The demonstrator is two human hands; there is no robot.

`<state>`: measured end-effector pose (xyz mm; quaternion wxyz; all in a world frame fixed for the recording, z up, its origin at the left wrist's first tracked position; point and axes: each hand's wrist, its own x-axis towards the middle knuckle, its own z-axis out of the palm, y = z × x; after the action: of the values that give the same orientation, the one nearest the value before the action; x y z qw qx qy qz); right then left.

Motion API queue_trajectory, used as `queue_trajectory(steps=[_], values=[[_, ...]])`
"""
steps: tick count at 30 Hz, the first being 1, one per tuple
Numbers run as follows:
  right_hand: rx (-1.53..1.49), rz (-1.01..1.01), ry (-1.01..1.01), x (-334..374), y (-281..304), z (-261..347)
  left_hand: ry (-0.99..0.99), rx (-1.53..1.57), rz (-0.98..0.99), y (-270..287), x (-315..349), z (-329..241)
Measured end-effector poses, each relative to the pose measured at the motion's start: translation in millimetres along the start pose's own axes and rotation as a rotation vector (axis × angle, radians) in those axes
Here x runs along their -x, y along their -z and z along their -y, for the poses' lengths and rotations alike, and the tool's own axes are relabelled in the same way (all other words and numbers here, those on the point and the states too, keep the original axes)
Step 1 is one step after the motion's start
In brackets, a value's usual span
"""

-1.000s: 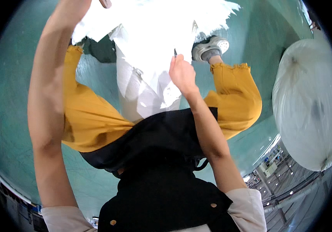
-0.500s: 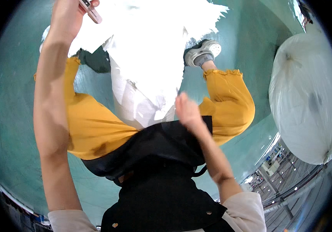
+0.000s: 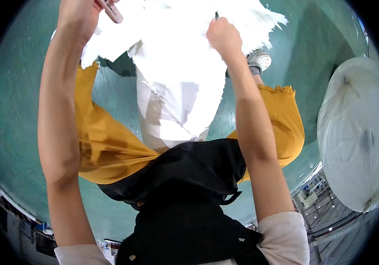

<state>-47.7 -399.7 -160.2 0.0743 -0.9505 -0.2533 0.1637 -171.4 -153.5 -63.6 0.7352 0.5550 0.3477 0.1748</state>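
Note:
At the top left my left hand (image 3: 78, 22), partly cut off by the upper edge, is closed round a slim pale pink object like a phone (image 3: 111, 11). My right hand (image 3: 225, 36) is a fist above the large white cloth (image 3: 176, 101). A short dark tip (image 3: 216, 15) sticks up from that fist; the rest of what it grips is hidden. Bright and frayed along its edges, the cloth spreads away from my lap between my legs.
My legs in yellow trousers (image 3: 282, 128) are spread on either side of the cloth, on a green floor (image 3: 17, 115). A grey-white clog (image 3: 260, 59) shows beyond my right knee. Far right stands a big filled translucent plastic bag (image 3: 352, 132). A black apron (image 3: 189, 194) covers my front.
My right hand has moved from near my lap forward over the far part of the cloth. My left hand stays at the top left with the pink object. The view has shifted slightly.

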Motion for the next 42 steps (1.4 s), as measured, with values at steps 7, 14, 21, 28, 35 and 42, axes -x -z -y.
queue_trajectory(steps=[7, 14, 21, 28, 35, 42], values=[[-0.088, 0.201, -0.081, 115, -5, -5, 0.094, 0.025, 0.127, -27, 15, 2], [-0.117, 0.361, -0.078, 265, -24, -18, 0.312, 0.071, 0.202, -22, -4, 47], [-0.355, 0.433, -0.237, 298, -28, -65, 0.685, -0.022, 0.519, -84, 95, 131], [-0.292, -0.043, -0.178, 38, -5, -51, 0.841, -0.161, 0.779, -103, 155, 156], [-0.029, 0.232, -0.128, -66, 31, 5, 0.786, -0.135, 0.669, -93, 154, 109], [-0.12, 0.258, -0.154, 23, 12, -8, 0.525, -0.145, 0.617, -81, 175, 97]])
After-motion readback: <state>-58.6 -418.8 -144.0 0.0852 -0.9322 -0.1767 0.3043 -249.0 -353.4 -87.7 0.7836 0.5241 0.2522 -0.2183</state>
